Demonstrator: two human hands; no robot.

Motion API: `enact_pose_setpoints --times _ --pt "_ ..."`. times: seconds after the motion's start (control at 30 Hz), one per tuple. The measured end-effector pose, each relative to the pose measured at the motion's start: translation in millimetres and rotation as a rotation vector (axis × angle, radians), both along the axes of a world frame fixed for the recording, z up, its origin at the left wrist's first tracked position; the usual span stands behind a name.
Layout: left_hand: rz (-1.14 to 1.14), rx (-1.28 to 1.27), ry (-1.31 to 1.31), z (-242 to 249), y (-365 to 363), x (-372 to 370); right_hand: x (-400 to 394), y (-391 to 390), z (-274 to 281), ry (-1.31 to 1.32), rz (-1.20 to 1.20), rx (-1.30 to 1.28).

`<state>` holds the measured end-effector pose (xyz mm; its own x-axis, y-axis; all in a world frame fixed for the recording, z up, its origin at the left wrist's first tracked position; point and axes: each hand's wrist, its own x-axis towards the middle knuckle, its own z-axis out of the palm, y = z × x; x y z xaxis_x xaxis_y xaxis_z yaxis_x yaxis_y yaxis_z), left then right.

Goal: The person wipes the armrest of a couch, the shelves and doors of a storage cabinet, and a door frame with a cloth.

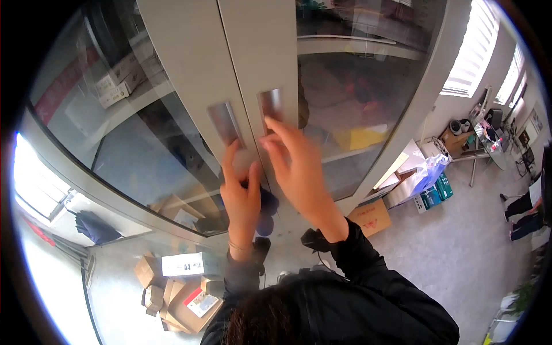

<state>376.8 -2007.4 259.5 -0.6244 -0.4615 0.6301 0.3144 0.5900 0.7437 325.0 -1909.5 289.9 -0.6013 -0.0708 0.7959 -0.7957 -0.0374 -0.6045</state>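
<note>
A tall grey cabinet (pixel 190 34) with two glass-panelled doors stands in front of me. My left hand (pixel 240 192) is raised at the lower end of the left metal handle (pixel 225 121), index finger and thumb apart. Beside it, my right hand (pixel 296 161) is at the lower part of the right metal handle (pixel 271 104), its fingers bent and spread, slightly blurred. Neither hand shows an object in it. Behind the glass, a white box (pixel 115 92) lies on a left shelf and a yellow item (pixel 365 138) on a right shelf.
Cardboard boxes (pixel 178 299) and a white A4 box (pixel 183 264) lie on the floor at lower left. An umbrella (pixel 96 227) is at the left. Right of the cabinet are a brown carton (pixel 371 218) and teal boxes (pixel 435 192). A person (pixel 526 210) is at the far right.
</note>
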Motion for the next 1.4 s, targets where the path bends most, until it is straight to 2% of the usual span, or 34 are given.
enact_pose_setpoints --times 0.13,0.2,0.33,0.4,0.43,0.5,0.53,0.6,0.73,0.77,0.83,0.9,1.0,1.03,1.1,1.13,1.2,1.27,1.3,1.33,1.4 --pt "0.078 0.048 -0.020 -31.5 2.8 22.1 2.4 23.5 -18.6 0.119 -0.134 -0.025" --pt "0.143 0.076 -0.061 -48.1 2.8 28.9 8.8 39.3 -32.2 -0.070 -0.142 0.105" --pt "0.095 0.172 -0.211 -45.3 12.9 45.9 27.7 55.4 -76.8 -0.211 -0.065 0.196" --pt "0.082 0.161 -0.209 -44.9 18.7 50.3 45.1 60.7 -106.0 -0.331 0.182 0.362" --pt "0.087 0.159 -0.211 -47.2 19.4 51.5 51.8 60.2 -115.5 -0.332 0.187 0.360" --pt "0.106 0.093 0.027 -53.0 23.4 54.0 63.2 62.3 -132.3 -0.229 0.352 0.471" --pt "0.109 0.095 0.022 -47.5 28.7 54.2 64.5 65.7 -142.2 -0.234 0.356 0.473" --pt "0.144 0.219 0.157 -32.7 39.4 57.6 67.2 77.5 -157.0 -0.543 0.683 0.791" --pt "0.295 0.149 0.189 -37.0 30.5 65.4 54.0 98.5 -162.5 -0.586 0.695 0.727" --pt "0.298 0.150 0.184 -39.1 25.0 68.7 48.7 107.0 -162.8 -0.561 0.605 0.665" --pt "0.261 0.204 0.116 -50.0 11.4 73.4 41.9 123.2 -161.4 -0.531 0.516 0.611" --pt "0.210 0.198 0.044 -70.7 -2.2 79.4 42.0 134.2 -156.3 -0.864 0.349 0.480" --pt "-0.226 0.410 -0.511 -95.2 -16.5 88.2 43.0 135.2 -160.1 -0.851 0.212 0.392" --pt "-0.349 0.459 -0.777 -98.7 -18.3 92.2 42.6 133.0 -159.1 -0.854 0.161 0.345" --pt "-0.548 0.254 -0.752 -99.4 -12.8 98.5 39.2 127.7 -162.0 -0.836 0.149 0.312" --pt "-0.548 0.254 -0.752 -99.1 -14.0 98.7 34.5 124.7 -160.9 -0.733 0.084 0.333" --pt "-0.326 0.213 -0.749 -95.7 -20.2 100.8 25.9 115.9 -153.3 -0.631 0.024 0.355" --pt "-0.108 0.219 -0.543 -79.1 -29.0 91.9 14.3 102.4 -139.6 -0.379 -0.078 0.319" --pt "-0.010 0.189 -0.404 -72.8 -33.6 86.3 11.0 94.8 -132.0 -0.380 -0.074 0.320" --pt "-0.006 0.190 -0.403 -65.0 -35.1 79.8 8.4 86.2 -122.2 -0.322 -0.103 0.303" --pt "0.307 0.149 -0.224 -46.5 -35.9 65.9 1.8 71.0 -105.0 -0.240 -0.145 0.262"
